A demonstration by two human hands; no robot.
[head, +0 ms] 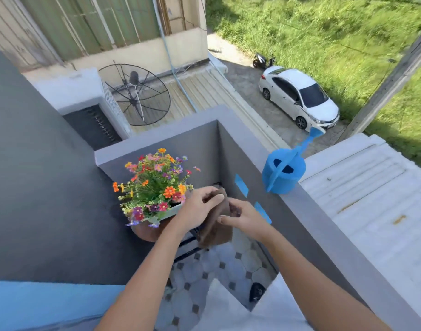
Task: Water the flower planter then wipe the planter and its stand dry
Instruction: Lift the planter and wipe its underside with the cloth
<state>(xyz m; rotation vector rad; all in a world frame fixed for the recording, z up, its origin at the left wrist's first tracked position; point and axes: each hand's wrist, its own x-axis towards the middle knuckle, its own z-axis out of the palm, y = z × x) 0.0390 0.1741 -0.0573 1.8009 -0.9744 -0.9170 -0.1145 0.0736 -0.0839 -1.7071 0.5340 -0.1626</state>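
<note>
A pale green planter (167, 214) full of small orange, red and purple flowers (154, 185) sits on a round brown stand top (147, 231) with black metal legs (188, 249) in the balcony corner. Just right of the planter, both hands hold a brown cloth (216, 229) that hangs down. My left hand (200, 206) pinches its upper edge. My right hand (243, 217) grips it from the right side. A blue watering can (284, 172) stands upright on the grey parapet ledge, to the right of my hands, spout pointing away.
Grey balcony walls (231, 149) close the corner behind the planter; blue tape strips (241, 185) mark the right wall. The floor has pale tiles with dark squares (228, 266). Beyond the ledge (324, 225) lie a white roof, a satellite dish, a white car and grass far below.
</note>
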